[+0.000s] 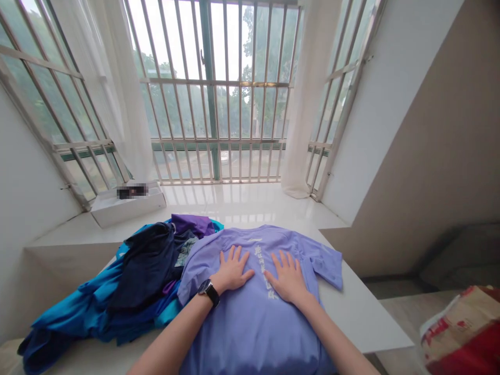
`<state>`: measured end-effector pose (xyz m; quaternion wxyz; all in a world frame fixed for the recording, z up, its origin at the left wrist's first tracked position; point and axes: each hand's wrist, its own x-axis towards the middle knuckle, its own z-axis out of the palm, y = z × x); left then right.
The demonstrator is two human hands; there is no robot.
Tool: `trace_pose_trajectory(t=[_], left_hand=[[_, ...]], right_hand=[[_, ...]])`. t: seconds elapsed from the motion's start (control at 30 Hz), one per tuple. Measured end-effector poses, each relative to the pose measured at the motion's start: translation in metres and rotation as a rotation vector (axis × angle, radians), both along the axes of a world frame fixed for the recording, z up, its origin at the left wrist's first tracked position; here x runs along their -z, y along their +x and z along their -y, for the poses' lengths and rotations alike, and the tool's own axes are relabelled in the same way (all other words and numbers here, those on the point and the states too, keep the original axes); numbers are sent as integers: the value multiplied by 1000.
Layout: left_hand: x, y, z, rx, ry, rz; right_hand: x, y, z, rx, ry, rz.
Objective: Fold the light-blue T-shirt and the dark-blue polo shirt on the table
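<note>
A lavender T-shirt (250,323) with white lettering down its middle lies spread over the white table (363,317). Flat on the shirt, left of the lettering, rests my left hand (233,271), fingers spread; a black watch (209,291) is on that wrist. My right hand (287,277) also presses flat on the fabric, right of the lettering, with its fingers apart. Neither hand grips the cloth. The shirt's right sleeve (326,263) stretches out over the table, while the left side is bunched beside a heap of clothes (144,271). The shirt's near end runs out of view.
Blue, navy and purple garments make up the heap at left. Behind it, a white box (128,205) sits on the window sill (230,200), below barred windows and white curtains (299,130). A red and tan bag (464,333) stands at lower right, beyond the table edge.
</note>
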<state>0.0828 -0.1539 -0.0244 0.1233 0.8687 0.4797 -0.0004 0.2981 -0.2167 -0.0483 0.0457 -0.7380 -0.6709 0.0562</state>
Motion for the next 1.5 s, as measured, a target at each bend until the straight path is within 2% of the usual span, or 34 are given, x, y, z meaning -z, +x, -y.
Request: trace_pose_trajectory(t=[0.23,0.37,0.5,0.83,1.13,1.5], left_hand=[[6,6,-28,-33,28,-18],[12,3,-31,-38,129,28],[19,0,-32,-44,159,82],[20,-1,-35,-55,149,152],[20,-2,-33,-47,147,187],[20,-2,-32,-43,160,183]], right_hand=[[-4,13,-43,-29,-38,-52],[-5,16,-58,-20,-38,-62],[-3,17,-68,-5,-36,-52],[0,19,-69,2,15,-53],[11,26,-74,4,54,-55],[9,29,-72,-12,62,-81]])
